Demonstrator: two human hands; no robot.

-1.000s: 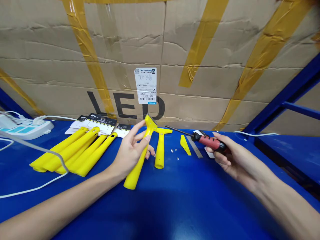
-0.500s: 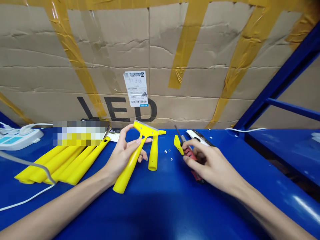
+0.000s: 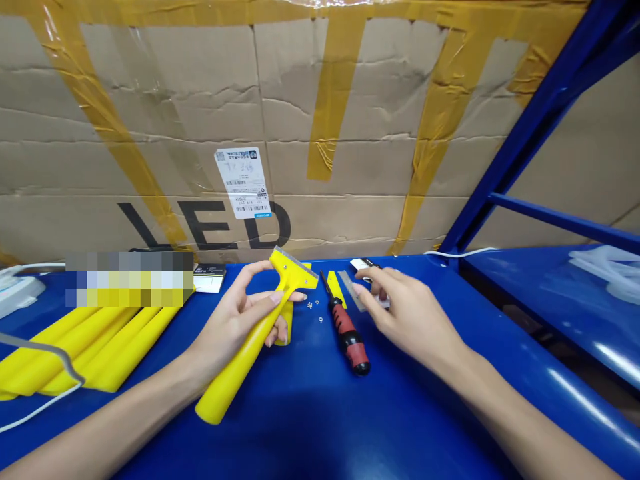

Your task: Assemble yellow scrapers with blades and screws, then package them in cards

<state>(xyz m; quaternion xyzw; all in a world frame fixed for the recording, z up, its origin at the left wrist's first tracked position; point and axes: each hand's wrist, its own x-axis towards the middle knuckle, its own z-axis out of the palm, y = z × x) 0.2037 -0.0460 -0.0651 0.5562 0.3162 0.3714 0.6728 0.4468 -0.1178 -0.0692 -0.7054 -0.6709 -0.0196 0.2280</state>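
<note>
My left hand [image 3: 245,313] is closed round a yellow scraper [image 3: 240,347], its blade end up and its handle slanting toward me. Behind that hand, partly hidden, another yellow scraper [image 3: 285,325] lies on the blue table. A red and black screwdriver [image 3: 347,333] rests on the table between my hands. Beside its tip lie a small yellow plate [image 3: 337,288] and a flat metal blade [image 3: 352,291]. My right hand [image 3: 410,310] hovers at the blade, thumb and forefinger apart, with nothing plainly held. Several tiny screws and nuts [image 3: 317,303] lie left of the screwdriver.
Several yellow scrapers [image 3: 115,347] lie side by side at the left, their far ends blurred out. A grey-white cable [image 3: 50,347] crosses them, near a power strip [image 3: 20,293]. A large taped carton [image 3: 290,100] stands behind the table. A blue metal frame [image 3: 505,160] rises at the right.
My right hand has let go of the screwdriver, which now lies on the table, and has moved over to the blade. The left hand still holds the scraper. The whole view has shifted right.
</note>
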